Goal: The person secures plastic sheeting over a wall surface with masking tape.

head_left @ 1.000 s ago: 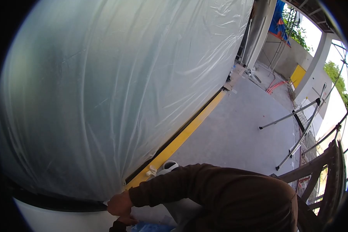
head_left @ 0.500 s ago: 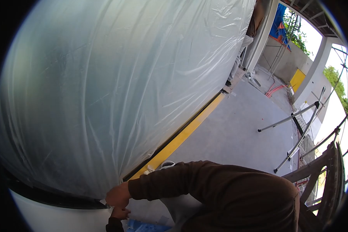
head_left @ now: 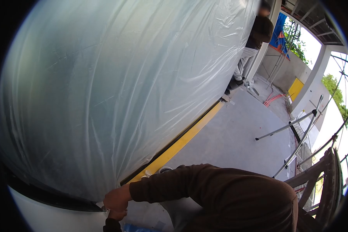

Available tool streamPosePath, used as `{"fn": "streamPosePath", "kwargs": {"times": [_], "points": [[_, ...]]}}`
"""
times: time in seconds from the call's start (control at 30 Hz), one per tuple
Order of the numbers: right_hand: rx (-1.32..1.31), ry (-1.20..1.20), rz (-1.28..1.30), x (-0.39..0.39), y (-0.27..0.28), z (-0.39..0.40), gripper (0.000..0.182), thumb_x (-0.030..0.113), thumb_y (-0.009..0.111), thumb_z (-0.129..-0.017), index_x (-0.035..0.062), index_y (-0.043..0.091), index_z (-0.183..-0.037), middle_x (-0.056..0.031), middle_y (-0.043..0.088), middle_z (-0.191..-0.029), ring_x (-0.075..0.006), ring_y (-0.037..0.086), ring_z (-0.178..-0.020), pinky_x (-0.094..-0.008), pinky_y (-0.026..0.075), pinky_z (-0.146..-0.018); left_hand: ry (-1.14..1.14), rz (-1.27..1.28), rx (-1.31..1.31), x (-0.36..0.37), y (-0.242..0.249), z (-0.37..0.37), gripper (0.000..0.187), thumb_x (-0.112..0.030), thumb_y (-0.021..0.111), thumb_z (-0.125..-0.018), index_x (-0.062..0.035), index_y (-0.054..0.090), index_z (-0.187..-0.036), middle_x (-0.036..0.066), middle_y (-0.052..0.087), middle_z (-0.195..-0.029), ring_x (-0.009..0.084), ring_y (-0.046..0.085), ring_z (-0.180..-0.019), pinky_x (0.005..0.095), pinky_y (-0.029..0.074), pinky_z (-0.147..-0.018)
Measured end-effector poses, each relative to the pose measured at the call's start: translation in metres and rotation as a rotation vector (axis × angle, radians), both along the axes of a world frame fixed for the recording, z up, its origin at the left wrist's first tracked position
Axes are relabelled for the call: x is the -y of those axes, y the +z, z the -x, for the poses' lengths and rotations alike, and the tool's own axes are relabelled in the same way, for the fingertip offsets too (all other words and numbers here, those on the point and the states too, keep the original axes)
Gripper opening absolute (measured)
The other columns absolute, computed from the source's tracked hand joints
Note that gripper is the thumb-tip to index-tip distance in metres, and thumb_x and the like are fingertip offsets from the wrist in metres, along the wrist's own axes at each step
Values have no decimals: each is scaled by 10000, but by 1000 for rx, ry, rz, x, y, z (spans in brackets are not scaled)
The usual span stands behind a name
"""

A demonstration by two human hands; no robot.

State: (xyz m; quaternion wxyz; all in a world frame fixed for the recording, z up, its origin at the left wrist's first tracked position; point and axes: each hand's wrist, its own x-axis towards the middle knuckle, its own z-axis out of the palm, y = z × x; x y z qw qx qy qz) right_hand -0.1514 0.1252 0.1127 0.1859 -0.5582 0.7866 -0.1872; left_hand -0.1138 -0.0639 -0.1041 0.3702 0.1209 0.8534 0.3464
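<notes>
Translucent plastic sheeting hangs in folds across a large surface and gathers at its bottom corner. There my right hand, in a brown sleeve, is closed with the fingertips at a small whitish bit; what it grips is too small to tell. Just beneath it is my left hand, its fingers curled and partly hidden by the right hand. Both hands are by the end of a dark strip above a white curved surface.
A yellow strip runs along the sheeting's foot beside the grey floor. A metal tripod stand and dark wooden frame are at right. A co-worker stands at the far end. Blue material lies near my hands.
The view has shifted slightly. My hands are slightly further left and closer together, the left now more under the right. More of the co-worker shows beyond the sheeting.
</notes>
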Motion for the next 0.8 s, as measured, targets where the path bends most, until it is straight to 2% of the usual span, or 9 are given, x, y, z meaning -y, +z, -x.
{"fn": "streamPosePath", "kwargs": {"times": [0.07,0.13,0.27,0.43,0.57,0.6,0.67,0.77,0.8], "points": [[-42,56,-30,-2,-4,0,133,111,660,-664,-6,671,-726,-179,663,-697,-354,664,-687,-430,513,-598,-106,-53,-138,-5,0,1,284,-216,708,-772,-39,646,-986,89,678,-826,176,651,-680,346,529,-653],[19,27,-50,-4,3,-4,135,116,661,-667,-2,676,-730,-176,665,-701,-348,663,-676,-428,512,-589,232,-131,218,-34,55,-3,274,-223,731,-783,-7,658,-935,91,673,-796,172,645,-648,334,511,-639],[50,-13,-74,-12,16,-8,128,126,658,-677,10,681,-727,-180,664,-704,-323,664,-675,-414,512,-591,182,-67,81,-24,23,4,313,-256,722,-795,-2,649,-962,95,674,-780,175,654,-680,338,509,-657],[118,-125,-24,-16,10,1,154,160,648,-717,11,673,-748,-170,661,-733,-320,656,-706,-401,509,-613,61,45,45,-32,48,1,381,-357,693,-812,-10,656,-967,86,679,-743,174,655,-687,319,507,-672],[210,-219,173,-25,23,-1,165,163,622,-706,13,690,-715,-169,640,-663,-345,622,-632,-418,482,-603,-34,119,-128,-8,-22,10,389,-381,700,-801,-36,668,-979,87,680,-740,168,653,-674,317,511,-693],[215,-218,174,-26,25,-1,165,163,622,-706,13,690,-715,-169,640,-663,-345,622,-632,-418,482,-603,-8,125,-45,-10,-7,10,449,-367,707,-786,-43,623,-1086,131,660,-916,236,630,-869,353,481,-818],[215,-200,-125,-22,27,-1,240,242,643,-795,27,663,-899,-169,660,-928,-325,625,-921,-404,491,-773,-1,78,-54,-21,21,4,546,-352,709,-775,-50,566,-1207,182,634,-1105,313,600,-1071,394,452,-939],[199,-169,-243,-21,11,-2,357,301,657,-810,31,645,-1044,-176,659,-966,-333,620,-948,-400,483,-809,-149,-23,-424,-25,16,-3,533,-372,645,-809,25,584,-1159,200,650,-1053,364,630,-949,427,481,-851],[206,-166,-254,-22,24,-9,404,333,660,-827,27,627,-1088,-160,678,-925,-330,638,-897,-400,485,-790,-164,104,-220,-28,5,1,504,-398,651,-794,34,650,-1053,202,669,-979,361,641,-905,422,489,-828]]}}
